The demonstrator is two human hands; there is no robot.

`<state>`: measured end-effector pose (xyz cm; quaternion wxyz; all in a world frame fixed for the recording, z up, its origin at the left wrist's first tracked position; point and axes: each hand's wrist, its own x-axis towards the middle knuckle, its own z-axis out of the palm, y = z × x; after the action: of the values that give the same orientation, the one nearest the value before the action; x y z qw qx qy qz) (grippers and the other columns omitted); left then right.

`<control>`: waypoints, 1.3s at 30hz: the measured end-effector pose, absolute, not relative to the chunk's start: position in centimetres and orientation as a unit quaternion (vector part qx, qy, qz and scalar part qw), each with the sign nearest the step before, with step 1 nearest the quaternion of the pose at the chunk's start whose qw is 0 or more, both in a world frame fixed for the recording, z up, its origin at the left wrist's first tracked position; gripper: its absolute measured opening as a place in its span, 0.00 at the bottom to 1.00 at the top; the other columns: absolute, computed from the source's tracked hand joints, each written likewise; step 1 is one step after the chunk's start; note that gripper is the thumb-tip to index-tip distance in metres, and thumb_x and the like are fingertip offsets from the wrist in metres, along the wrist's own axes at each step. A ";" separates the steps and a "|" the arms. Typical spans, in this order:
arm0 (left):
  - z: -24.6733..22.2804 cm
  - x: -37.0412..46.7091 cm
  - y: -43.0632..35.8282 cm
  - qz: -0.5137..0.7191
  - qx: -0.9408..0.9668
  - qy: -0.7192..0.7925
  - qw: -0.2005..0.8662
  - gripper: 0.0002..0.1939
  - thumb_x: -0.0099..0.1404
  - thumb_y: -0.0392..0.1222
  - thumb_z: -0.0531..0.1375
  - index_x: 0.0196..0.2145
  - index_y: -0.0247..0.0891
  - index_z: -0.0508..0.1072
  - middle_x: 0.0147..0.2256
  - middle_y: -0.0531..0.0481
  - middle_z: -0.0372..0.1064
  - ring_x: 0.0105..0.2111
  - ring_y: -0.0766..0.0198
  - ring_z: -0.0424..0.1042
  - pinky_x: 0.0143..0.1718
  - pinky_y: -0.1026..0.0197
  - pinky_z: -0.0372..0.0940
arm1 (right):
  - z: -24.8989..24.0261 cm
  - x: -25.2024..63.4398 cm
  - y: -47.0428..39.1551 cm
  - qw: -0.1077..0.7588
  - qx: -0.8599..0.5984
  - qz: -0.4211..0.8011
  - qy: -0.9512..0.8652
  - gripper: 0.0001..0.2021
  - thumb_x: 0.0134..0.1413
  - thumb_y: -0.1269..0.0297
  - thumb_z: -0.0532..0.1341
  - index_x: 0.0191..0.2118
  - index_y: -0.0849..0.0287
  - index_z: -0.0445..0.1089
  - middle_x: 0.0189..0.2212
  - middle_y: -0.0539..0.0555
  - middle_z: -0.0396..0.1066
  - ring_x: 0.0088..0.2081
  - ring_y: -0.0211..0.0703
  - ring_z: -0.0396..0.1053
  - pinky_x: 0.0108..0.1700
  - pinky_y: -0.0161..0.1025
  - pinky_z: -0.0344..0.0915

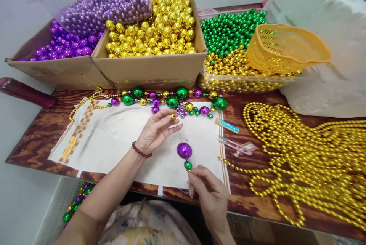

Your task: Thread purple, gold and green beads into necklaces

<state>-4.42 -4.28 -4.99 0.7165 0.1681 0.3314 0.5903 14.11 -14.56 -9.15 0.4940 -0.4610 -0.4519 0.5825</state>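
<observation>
My left hand (156, 132), with a red bead bracelet at the wrist, pinches a small gold bead (173, 117) on a thin string. The string runs down through a large purple bead (184, 150) and a green bead (188, 165). Just below the green bead, the fingertips of my right hand (208, 188) are closed on the lower part of the string. Both hands are over a white cloth (114, 138). A strand of large green, purple and gold beads (172, 101) lies along the cloth's back edge.
Cardboard boxes of purple and gold beads (148, 70) stand at the back. A yellow basket (288, 47) rests on a bin of green and gold beads. Pink scissors (236, 146), a blue-labelled cutter (228, 126) and gold bead strands (311, 161) lie right; a maroon bottle (27, 92) is left.
</observation>
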 end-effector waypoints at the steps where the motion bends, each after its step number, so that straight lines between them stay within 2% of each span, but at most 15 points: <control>1: -5.0 -4.4 -4.3 0.590 0.169 0.333 0.716 0.10 0.57 0.34 0.70 0.38 0.35 0.80 0.38 0.48 0.76 0.36 0.67 0.75 0.48 0.57 0.72 | -9.1 14.1 -14.5 0.494 -0.462 0.584 -0.449 0.09 0.60 0.61 0.64 0.31 0.61 0.75 0.20 0.49 0.66 0.16 0.33 0.64 0.18 0.30 0.62; 6: -4.9 -4.5 -4.2 0.583 0.193 0.350 0.707 0.10 0.57 0.36 0.70 0.39 0.37 0.81 0.37 0.48 0.76 0.35 0.66 0.74 0.46 0.55 0.72 | -8.9 14.2 -14.5 0.479 -0.472 0.595 -0.440 0.11 0.59 0.59 0.65 0.30 0.61 0.74 0.19 0.48 0.64 0.16 0.33 0.62 0.17 0.30 0.60; 11: -4.7 -5.0 -4.0 0.565 0.242 0.353 0.706 0.12 0.58 0.39 0.70 0.41 0.37 0.82 0.33 0.47 0.76 0.38 0.62 0.75 0.50 0.49 0.72 | -8.6 14.3 -14.7 0.457 -0.493 0.610 -0.419 0.12 0.58 0.57 0.65 0.30 0.61 0.74 0.19 0.48 0.63 0.16 0.32 0.62 0.17 0.29 0.60; 15: -5.0 -5.1 -4.1 0.564 0.237 0.348 0.710 0.12 0.58 0.38 0.70 0.42 0.36 0.82 0.32 0.48 0.76 0.36 0.63 0.76 0.50 0.51 0.72 | -8.7 14.1 -14.8 0.460 -0.494 0.608 -0.418 0.11 0.58 0.58 0.65 0.31 0.61 0.74 0.19 0.48 0.64 0.16 0.33 0.63 0.18 0.29 0.61; 19: -5.3 -5.0 -4.2 0.564 0.231 0.348 0.712 0.13 0.60 0.38 0.69 0.44 0.35 0.81 0.32 0.48 0.76 0.37 0.63 0.76 0.50 0.51 0.72 | -8.9 13.7 -14.7 0.457 -0.497 0.603 -0.425 0.12 0.58 0.57 0.65 0.30 0.61 0.74 0.19 0.48 0.65 0.16 0.33 0.63 0.18 0.30 0.61; 24: -5.3 -5.1 -4.0 0.566 0.239 0.364 0.700 0.17 0.57 0.37 0.70 0.46 0.40 0.80 0.34 0.51 0.75 0.36 0.65 0.75 0.52 0.49 0.70 | -9.1 13.4 -14.5 0.461 -0.518 0.591 -0.412 0.11 0.57 0.56 0.66 0.34 0.61 0.74 0.20 0.48 0.67 0.17 0.35 0.65 0.20 0.31 0.64; 26: -5.3 -5.4 -3.9 0.563 0.246 0.375 0.694 0.16 0.56 0.37 0.70 0.44 0.39 0.80 0.34 0.51 0.75 0.36 0.65 0.75 0.52 0.50 0.70 | -9.2 13.4 -14.3 0.461 -0.527 0.584 -0.410 0.11 0.55 0.57 0.66 0.35 0.61 0.73 0.20 0.48 0.67 0.18 0.35 0.65 0.20 0.31 0.64; 30: -5.6 -6.1 -3.6 0.557 0.262 0.398 0.680 0.12 0.55 0.37 0.71 0.38 0.36 0.80 0.33 0.51 0.74 0.34 0.65 0.75 0.50 0.51 0.70 | -9.2 13.9 -13.8 0.440 -0.525 0.577 -0.445 0.10 0.56 0.58 0.65 0.31 0.61 0.73 0.19 0.47 0.65 0.18 0.33 0.62 0.19 0.30 0.60; 33: -5.8 -6.3 -3.5 0.553 0.260 0.400 0.683 0.10 0.54 0.38 0.72 0.34 0.34 0.78 0.32 0.51 0.73 0.34 0.66 0.74 0.49 0.51 0.71 | -9.2 14.1 -13.7 0.435 -0.519 0.578 -0.455 0.10 0.57 0.60 0.64 0.31 0.61 0.73 0.19 0.47 0.65 0.19 0.32 0.62 0.21 0.30 0.60; 36: -6.2 -5.3 -4.0 0.551 0.221 0.392 0.703 0.12 0.54 0.40 0.73 0.33 0.34 0.77 0.33 0.51 0.73 0.33 0.66 0.75 0.48 0.52 0.71 | -9.3 13.0 -13.3 0.459 -0.509 0.587 -0.431 0.08 0.58 0.60 0.64 0.38 0.61 0.72 0.22 0.47 0.68 0.21 0.34 0.66 0.24 0.31 0.66; 39: -6.6 -3.0 -5.0 0.552 0.165 0.389 0.719 0.14 0.56 0.42 0.72 0.36 0.35 0.75 0.35 0.52 0.72 0.34 0.65 0.76 0.44 0.56 0.72 | -9.6 11.1 -12.7 0.492 -0.494 0.598 -0.396 0.16 0.58 0.61 0.64 0.50 0.59 0.67 0.25 0.45 0.70 0.22 0.35 0.69 0.27 0.33 0.70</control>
<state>-2.97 -5.01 -6.60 0.7186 0.1646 0.3893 0.5523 11.06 -12.67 -9.55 0.4922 -0.4937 -0.3957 0.5979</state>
